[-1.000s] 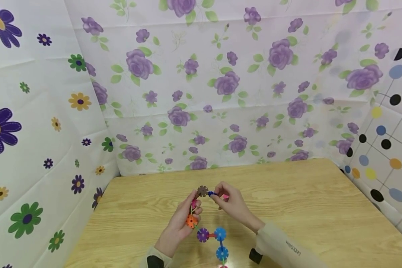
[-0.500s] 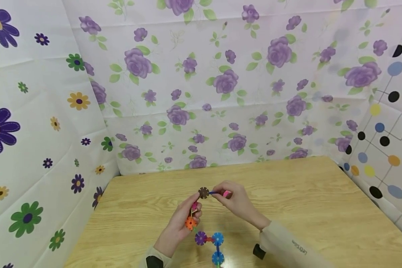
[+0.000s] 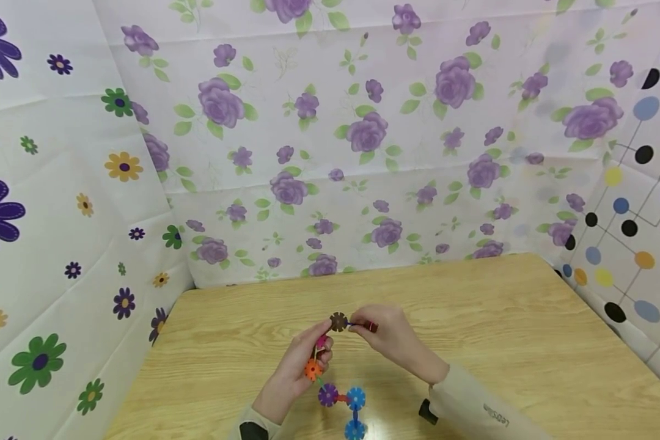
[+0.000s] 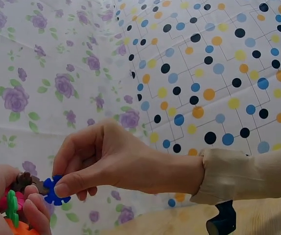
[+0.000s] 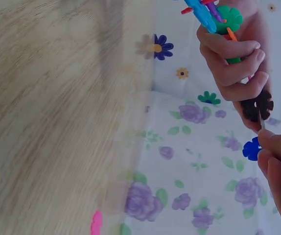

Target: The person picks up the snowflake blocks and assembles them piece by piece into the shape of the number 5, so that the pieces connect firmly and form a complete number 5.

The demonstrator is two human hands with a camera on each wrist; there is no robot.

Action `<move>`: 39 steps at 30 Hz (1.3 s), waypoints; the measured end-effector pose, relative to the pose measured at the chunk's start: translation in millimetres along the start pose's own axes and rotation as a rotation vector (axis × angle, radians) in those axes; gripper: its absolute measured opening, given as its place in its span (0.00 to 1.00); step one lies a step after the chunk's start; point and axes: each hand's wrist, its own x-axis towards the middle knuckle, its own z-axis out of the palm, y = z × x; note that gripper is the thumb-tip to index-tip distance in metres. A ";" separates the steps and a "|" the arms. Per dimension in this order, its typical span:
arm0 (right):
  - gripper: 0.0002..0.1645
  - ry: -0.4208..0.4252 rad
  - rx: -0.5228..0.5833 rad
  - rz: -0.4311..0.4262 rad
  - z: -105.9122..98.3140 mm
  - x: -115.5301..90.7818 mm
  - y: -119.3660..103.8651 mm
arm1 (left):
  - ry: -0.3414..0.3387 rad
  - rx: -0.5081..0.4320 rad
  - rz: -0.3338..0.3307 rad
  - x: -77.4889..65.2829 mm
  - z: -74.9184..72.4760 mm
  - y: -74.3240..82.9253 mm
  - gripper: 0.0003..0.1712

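Note:
My left hand (image 3: 293, 371) grips a chain of notched plastic snowflake discs. A brown disc (image 3: 338, 322) stands at its fingertips, a pink disc (image 3: 321, 342) lies between the fingers, and an orange disc (image 3: 313, 369) sits by the palm. From there a purple disc (image 3: 327, 395) and light blue discs (image 3: 355, 398) hang toward the front. My right hand (image 3: 400, 341) pinches a dark blue disc (image 4: 56, 192) between thumb and index finger, its edge at the brown disc's rim. Another pink piece (image 3: 371, 327) shows by the right hand's fingers, partly hidden.
A wood-grain table (image 3: 489, 330) lies beneath the hands. Flower-printed cloth (image 3: 286, 122) hangs behind and at the left, dotted cloth (image 3: 638, 244) at the right. A black device (image 3: 428, 411) juts from the right wrist.
Both hands and the chain sit slightly lower in the head view. The right hand has turned a little, and the blue disc shows edge-on against the brown one.

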 end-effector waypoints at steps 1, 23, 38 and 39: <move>0.08 0.006 -0.012 -0.026 -1.2 0.5 -2.0 | -0.008 0.001 -0.004 -1.1 0.8 1.0 0.14; 0.09 0.168 -0.017 -0.241 -31.7 7.3 -39.2 | -0.145 0.191 0.118 -30.2 36.9 29.4 0.19; 0.09 0.223 -0.058 -0.350 -41.6 13.1 -53.3 | -0.225 0.317 0.293 -37.0 44.5 40.8 0.10; 0.08 0.219 -0.058 -0.350 -42.1 13.0 -53.7 | -0.238 0.319 0.293 -36.9 44.6 41.2 0.10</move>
